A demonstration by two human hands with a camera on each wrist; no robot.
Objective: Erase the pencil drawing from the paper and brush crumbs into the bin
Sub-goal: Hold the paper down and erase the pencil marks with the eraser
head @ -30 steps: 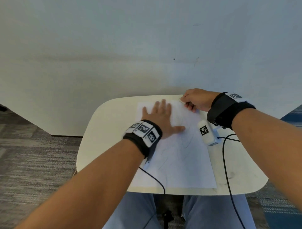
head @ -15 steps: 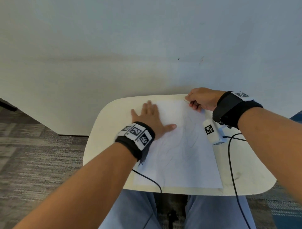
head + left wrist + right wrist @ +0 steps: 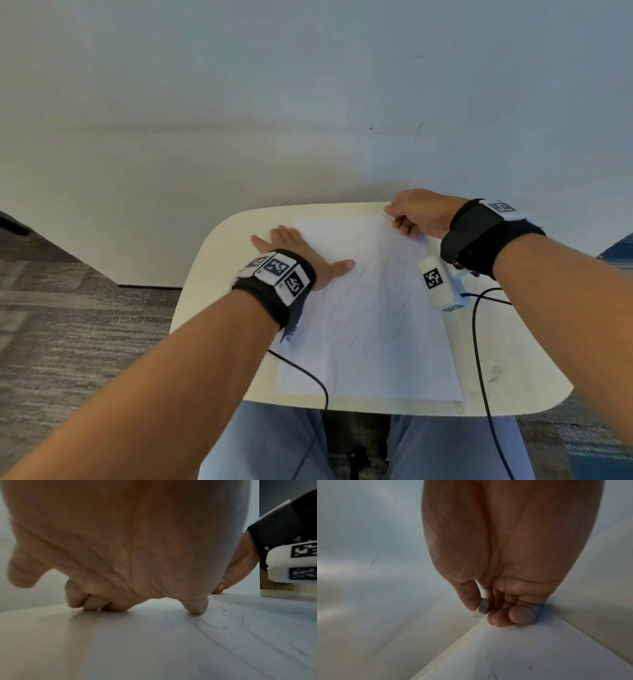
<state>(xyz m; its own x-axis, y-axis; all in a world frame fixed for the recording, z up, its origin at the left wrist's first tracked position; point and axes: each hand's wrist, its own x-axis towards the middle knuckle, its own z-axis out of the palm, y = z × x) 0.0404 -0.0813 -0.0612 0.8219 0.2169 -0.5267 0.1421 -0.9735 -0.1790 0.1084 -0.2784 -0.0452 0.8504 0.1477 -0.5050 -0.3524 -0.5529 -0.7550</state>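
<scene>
A white paper (image 3: pixel 376 325) with a faint pencil drawing (image 3: pixel 387 298) lies on a small cream table (image 3: pixel 513 359). My left hand (image 3: pixel 298 253) lies flat over the sheet's far left edge, fingers straight and thumb stretched onto the sheet. In the left wrist view its fingertips (image 3: pixel 96 604) press down beside the pencil lines. My right hand (image 3: pixel 416 214) sits at the paper's far right corner. Its thumb and fingers pinch a small pale eraser (image 3: pixel 482 608) just off the corner of the paper (image 3: pixel 539 655), with the other fingers curled onto it. No bin is in view.
A pale wall (image 3: pixel 308 120) stands right behind the table. Black cables (image 3: pixel 479 359) trail from both wrists over the table's near edge. Grey carpet (image 3: pixel 85 325) lies to the left, and my legs in blue trousers (image 3: pixel 274 445) are under the table.
My left hand has slid left across the paper to its left edge. The right hand has stayed at the far right corner, still pinching the eraser.
</scene>
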